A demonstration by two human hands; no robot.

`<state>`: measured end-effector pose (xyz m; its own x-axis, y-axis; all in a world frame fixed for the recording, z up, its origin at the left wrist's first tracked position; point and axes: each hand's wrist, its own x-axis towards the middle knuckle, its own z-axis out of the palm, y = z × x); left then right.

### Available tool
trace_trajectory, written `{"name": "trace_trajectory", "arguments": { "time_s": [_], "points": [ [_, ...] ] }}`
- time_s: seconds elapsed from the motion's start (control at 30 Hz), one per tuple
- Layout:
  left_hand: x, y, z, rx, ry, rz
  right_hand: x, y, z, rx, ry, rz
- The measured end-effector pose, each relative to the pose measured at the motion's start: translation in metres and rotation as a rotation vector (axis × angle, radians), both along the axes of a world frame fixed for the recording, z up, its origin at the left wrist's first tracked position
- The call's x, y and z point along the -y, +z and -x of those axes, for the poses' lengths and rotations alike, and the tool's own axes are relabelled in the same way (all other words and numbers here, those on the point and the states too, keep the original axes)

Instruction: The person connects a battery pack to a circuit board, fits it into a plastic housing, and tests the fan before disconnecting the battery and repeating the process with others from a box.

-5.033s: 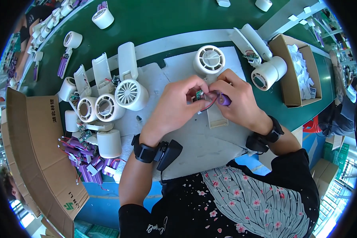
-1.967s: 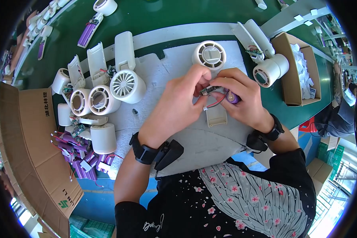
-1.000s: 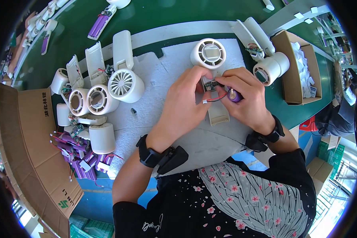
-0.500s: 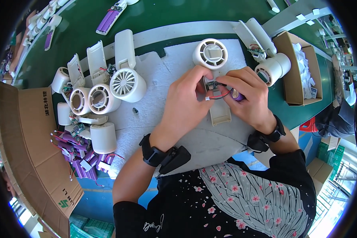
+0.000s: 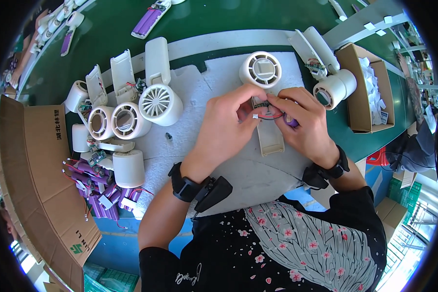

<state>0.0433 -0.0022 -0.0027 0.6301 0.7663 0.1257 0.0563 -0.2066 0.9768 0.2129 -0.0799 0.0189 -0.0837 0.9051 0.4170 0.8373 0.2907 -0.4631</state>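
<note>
A white handheld fan [image 5: 261, 69] lies in front of me, its round head far and its opened handle [image 5: 270, 138] toward me. My left hand [image 5: 228, 124] is closed at the left side of the handle, thumb and fingertips beside a small circuit board [image 5: 259, 102]. Red and black wires with a white plug [image 5: 255, 116] run by its thumb. My right hand [image 5: 304, 119] is closed around a purple battery [image 5: 291, 120], mostly hidden by the fingers. Its thumb and index fingertips pinch at the board's right edge; what they pinch there is hidden.
Several white fans [image 5: 160, 104] with opened handles stand at left, behind a pile of purple batteries [image 5: 104, 199]. A cardboard box [image 5: 48, 170] is at far left. Another opened fan [image 5: 333, 87] and a carton of white pieces [image 5: 367, 124] are at right. A grey foam mat [image 5: 190, 141] covers the bench.
My right fingertips have moved in over the circuit board, and the red and black wires now lie flatter between the hands. The whole view has shifted slightly.
</note>
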Motion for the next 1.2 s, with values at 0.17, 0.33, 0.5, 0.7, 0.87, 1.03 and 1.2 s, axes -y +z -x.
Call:
{"name": "trace_trajectory", "arguments": {
  "time_s": [0.17,0.33,0.5,0.7,0.87,1.03,1.2],
  "points": [
    [-0.001,0.000,-0.001,0.061,-0.022,-0.112,0.001,-0.005,-0.002,-0.140,-0.049,0.028],
    [-0.001,0.013,0.000,-0.120,-0.050,-0.149,0.000,0.004,-0.003,-0.254,-0.090,0.149],
    [-0.002,0.011,0.001,-0.116,-0.047,-0.161,-0.002,0.005,-0.015,-0.335,-0.002,0.223],
    [-0.001,0.009,0.001,-0.104,-0.040,-0.123,-0.002,0.009,-0.014,-0.397,0.025,0.192],
    [0.002,0.001,-0.002,-0.071,0.034,-0.175,0.000,0.003,-0.016,-0.384,-0.001,0.205],
    [0.002,0.002,-0.002,-0.035,0.032,-0.143,0.003,0.005,-0.014,-0.294,0.079,0.167],
    [-0.001,0.004,0.000,-0.019,-0.008,-0.118,0.004,0.004,-0.013,-0.212,0.137,0.159]
  ]
}}
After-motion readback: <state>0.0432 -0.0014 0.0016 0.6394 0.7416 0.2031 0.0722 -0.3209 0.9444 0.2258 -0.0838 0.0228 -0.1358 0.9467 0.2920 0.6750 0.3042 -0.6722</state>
